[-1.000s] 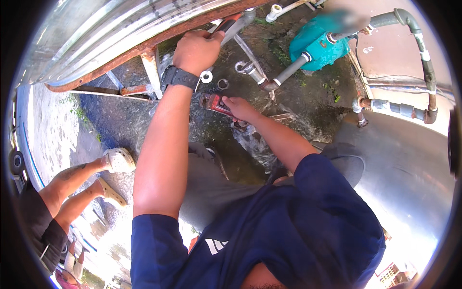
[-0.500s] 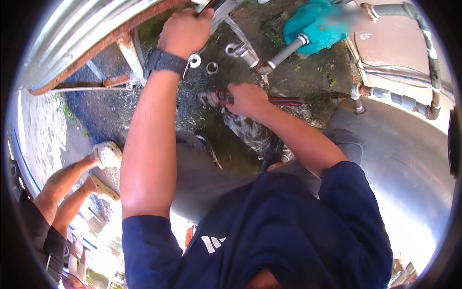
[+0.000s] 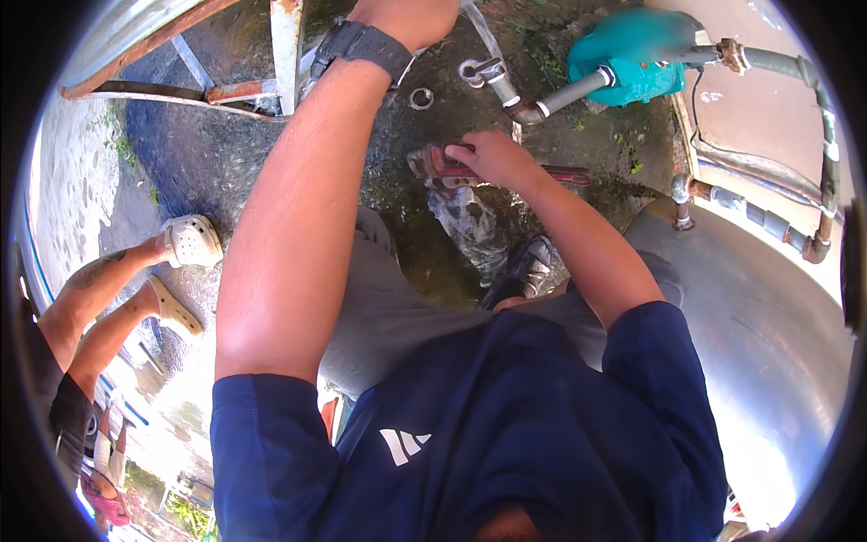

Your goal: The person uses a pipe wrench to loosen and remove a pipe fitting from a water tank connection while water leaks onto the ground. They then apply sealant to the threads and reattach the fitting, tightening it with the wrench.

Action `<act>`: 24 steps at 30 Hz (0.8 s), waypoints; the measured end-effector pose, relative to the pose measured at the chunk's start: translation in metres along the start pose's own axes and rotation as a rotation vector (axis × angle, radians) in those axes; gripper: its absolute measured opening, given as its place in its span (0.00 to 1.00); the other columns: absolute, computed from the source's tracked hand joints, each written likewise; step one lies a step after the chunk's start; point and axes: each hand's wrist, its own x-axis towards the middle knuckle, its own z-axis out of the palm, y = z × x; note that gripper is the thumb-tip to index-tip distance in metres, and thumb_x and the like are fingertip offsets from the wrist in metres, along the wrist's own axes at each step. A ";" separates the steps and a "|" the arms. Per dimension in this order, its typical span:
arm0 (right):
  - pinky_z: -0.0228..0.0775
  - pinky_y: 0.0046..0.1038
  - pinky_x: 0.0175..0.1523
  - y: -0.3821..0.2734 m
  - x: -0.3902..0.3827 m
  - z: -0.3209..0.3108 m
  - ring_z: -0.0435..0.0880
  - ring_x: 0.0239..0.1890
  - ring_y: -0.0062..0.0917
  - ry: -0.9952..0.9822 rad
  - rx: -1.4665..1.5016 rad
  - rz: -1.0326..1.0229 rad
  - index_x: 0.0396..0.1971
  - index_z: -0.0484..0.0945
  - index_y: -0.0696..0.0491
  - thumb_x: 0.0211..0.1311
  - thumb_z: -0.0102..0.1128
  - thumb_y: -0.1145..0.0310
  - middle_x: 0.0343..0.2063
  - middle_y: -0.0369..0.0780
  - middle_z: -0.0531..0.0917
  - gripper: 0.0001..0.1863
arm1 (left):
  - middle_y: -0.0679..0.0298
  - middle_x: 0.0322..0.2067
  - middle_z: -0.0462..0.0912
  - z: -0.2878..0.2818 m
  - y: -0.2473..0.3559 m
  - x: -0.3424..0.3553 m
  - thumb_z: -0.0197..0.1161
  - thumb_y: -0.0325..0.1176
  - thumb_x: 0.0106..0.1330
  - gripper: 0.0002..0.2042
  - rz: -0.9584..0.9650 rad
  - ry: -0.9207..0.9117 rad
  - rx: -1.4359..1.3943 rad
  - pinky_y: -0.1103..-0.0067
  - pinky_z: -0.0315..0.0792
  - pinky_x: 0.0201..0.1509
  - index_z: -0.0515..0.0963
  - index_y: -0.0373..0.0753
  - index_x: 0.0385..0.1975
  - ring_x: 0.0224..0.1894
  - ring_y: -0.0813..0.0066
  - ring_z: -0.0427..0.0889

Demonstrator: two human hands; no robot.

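My left hand (image 3: 408, 20), with a black watch at the wrist, reaches to the top edge of the picture; its fingers are cut off there, so what they hold is hidden. My right hand (image 3: 494, 161) grips a red pipe wrench (image 3: 566, 173) lying roughly sideways low over the wet ground, its jaw at the left. Just above the wrench are a loose metal ring (image 3: 421, 98) and an elbowed pipe (image 3: 528, 113) with a loop-shaped fitting (image 3: 472, 72) at its end, joined to a teal pump (image 3: 623, 81).
A rusty metal frame (image 3: 241, 90) stands at upper left. A rounded steel tank (image 3: 750, 343) fills the right, beside wall pipework (image 3: 826, 181). A person's legs (image 3: 117, 271) in pale clogs are close at left, with another person (image 3: 104, 492) farther back. My sandalled foot (image 3: 528, 271) is below the wrench.
The view has shifted, lifting my left hand partly out of the top edge; the dark-handled tool it held no longer shows. The wrench in my right hand has turned from slanted to nearly level.
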 end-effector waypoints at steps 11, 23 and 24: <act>0.80 0.43 0.38 -0.006 -0.009 0.062 0.87 0.36 0.40 0.105 -0.399 -0.335 0.48 0.74 0.51 0.61 0.57 0.68 0.36 0.49 0.81 0.14 | 0.41 0.40 0.83 0.002 -0.002 0.001 0.48 0.46 0.74 0.23 0.139 -0.015 0.153 0.56 0.75 0.53 0.82 0.29 0.36 0.43 0.43 0.83; 0.80 0.41 0.37 -0.020 -0.028 -0.002 0.87 0.29 0.42 0.231 -0.391 -0.230 0.41 0.80 0.57 0.67 0.60 0.47 0.27 0.48 0.85 0.24 | 0.37 0.45 0.82 -0.009 0.005 0.005 0.50 0.51 0.71 0.27 -0.085 -0.090 -0.028 0.59 0.73 0.59 0.82 0.26 0.40 0.49 0.41 0.82; 0.80 0.42 0.40 -0.020 -0.027 -0.004 0.87 0.33 0.43 0.219 -0.385 -0.166 0.45 0.79 0.55 0.66 0.60 0.46 0.31 0.49 0.85 0.24 | 0.36 0.45 0.82 -0.009 0.007 0.005 0.50 0.51 0.71 0.27 -0.090 -0.102 -0.025 0.59 0.73 0.59 0.82 0.26 0.41 0.49 0.42 0.82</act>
